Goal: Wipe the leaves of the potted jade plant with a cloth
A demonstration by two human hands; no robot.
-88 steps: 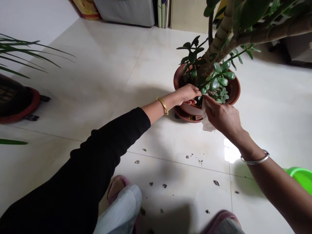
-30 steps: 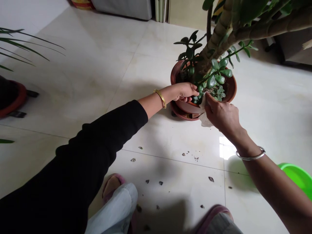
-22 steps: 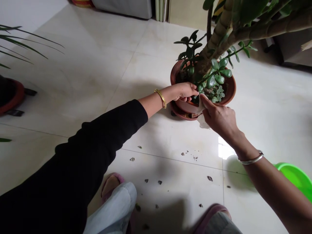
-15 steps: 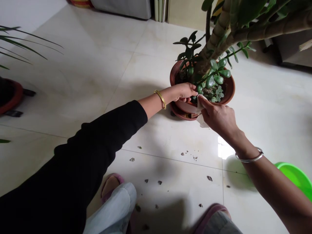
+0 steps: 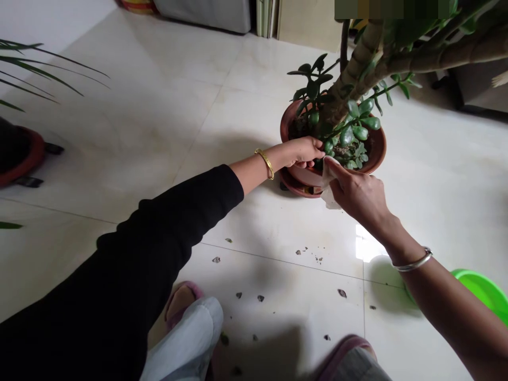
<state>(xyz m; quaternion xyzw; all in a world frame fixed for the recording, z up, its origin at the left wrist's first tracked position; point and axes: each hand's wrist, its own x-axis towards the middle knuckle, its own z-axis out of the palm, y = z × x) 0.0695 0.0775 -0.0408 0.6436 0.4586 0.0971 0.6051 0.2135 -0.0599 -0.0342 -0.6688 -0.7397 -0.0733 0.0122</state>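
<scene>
A thick-stemmed jade plant (image 5: 347, 135) with glossy green leaves grows in a round brown pot (image 5: 379, 151). My left hand (image 5: 305, 152), with a gold bangle at the wrist, reaches over the pot's near rim. Its fingers are closed in a pinch beside the low leaves; what they hold is hidden. Just to its right, my right hand (image 5: 359, 193) grips a white cloth or tissue (image 5: 331, 198) against the outside of the rim. The cloth hangs below the fingers. Under the pot is a brown saucer (image 5: 296, 185).
Dry leaf bits (image 5: 261, 298) and crumbs lie scattered on the tiled floor (image 5: 159, 132) around my slippers (image 5: 182, 304). A bright green basin (image 5: 480, 291) stands at the right, partly behind my forearm. Another potted plant (image 5: 24, 159) is at the left edge; grey furniture (image 5: 206, 13) stands behind.
The view has shifted slightly, so the pot sits a little farther right. Both hands stay at the pot's near rim, in nearly the same pose.
</scene>
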